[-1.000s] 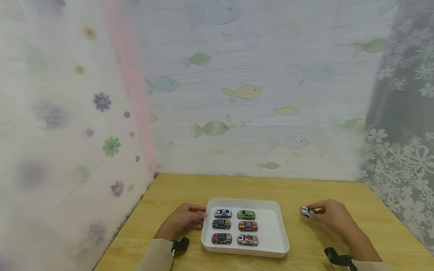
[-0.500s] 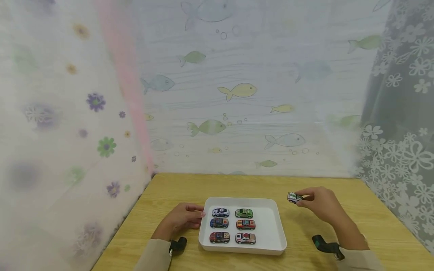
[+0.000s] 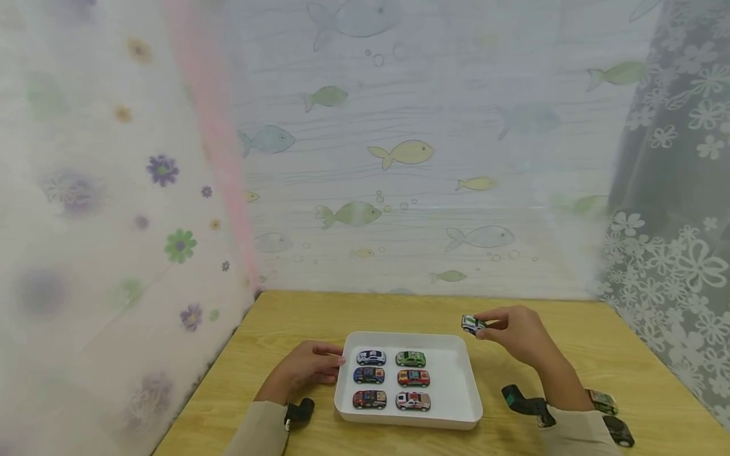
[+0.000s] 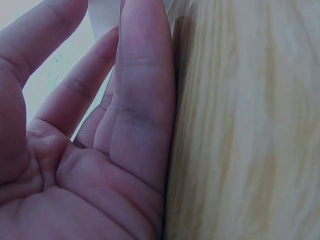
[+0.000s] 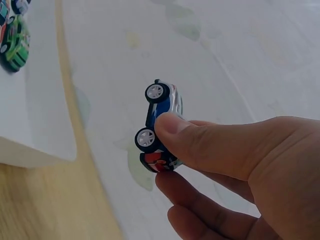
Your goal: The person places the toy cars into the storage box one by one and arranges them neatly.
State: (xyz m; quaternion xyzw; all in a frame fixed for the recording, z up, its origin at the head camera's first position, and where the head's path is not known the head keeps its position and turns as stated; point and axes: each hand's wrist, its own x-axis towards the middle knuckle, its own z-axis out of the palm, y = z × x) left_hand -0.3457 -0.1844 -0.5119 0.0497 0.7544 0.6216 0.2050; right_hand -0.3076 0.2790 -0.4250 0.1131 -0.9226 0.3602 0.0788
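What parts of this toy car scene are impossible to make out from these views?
- Two loose cars on the table: head view, partly hidden behind the right sleeve, too small for detail.
- Held toy car: right wrist view, thumb and fingers of the right hand cover its side and roof.
- White tray: left wrist view, left hand blocks nearly all of it.

Head view overlooks the table (image 3: 399,316); wrist views sit close, sharing its tray (image 3: 464,386).
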